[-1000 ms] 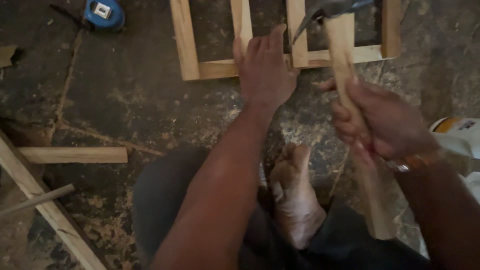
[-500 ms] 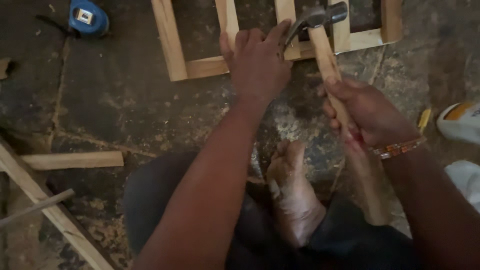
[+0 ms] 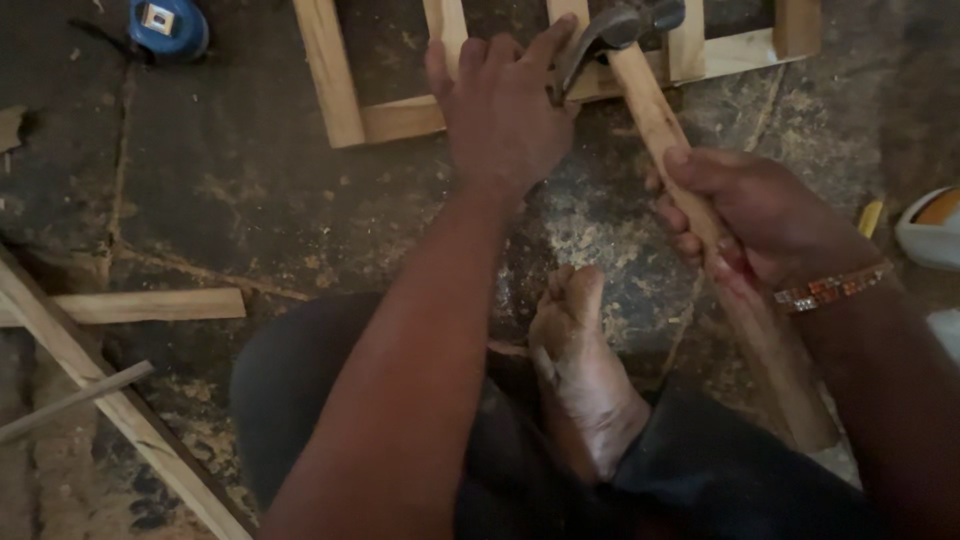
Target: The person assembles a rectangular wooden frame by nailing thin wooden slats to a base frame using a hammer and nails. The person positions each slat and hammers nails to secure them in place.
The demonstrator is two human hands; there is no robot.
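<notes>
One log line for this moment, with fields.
left hand: pressing wooden frame | right hand: gripping claw hammer | hammer head: at frame

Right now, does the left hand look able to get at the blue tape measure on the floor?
Probably yes. The left hand rests on the wooden frame, and only bare floor and one frame slat lie between it and the blue tape measure. It would have to let go of the frame first.

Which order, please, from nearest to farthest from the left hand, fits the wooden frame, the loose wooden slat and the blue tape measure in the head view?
1. Wooden frame: under the left hand, top.
2. Blue tape measure: top left corner.
3. Loose wooden slat: left, on the floor.
</notes>
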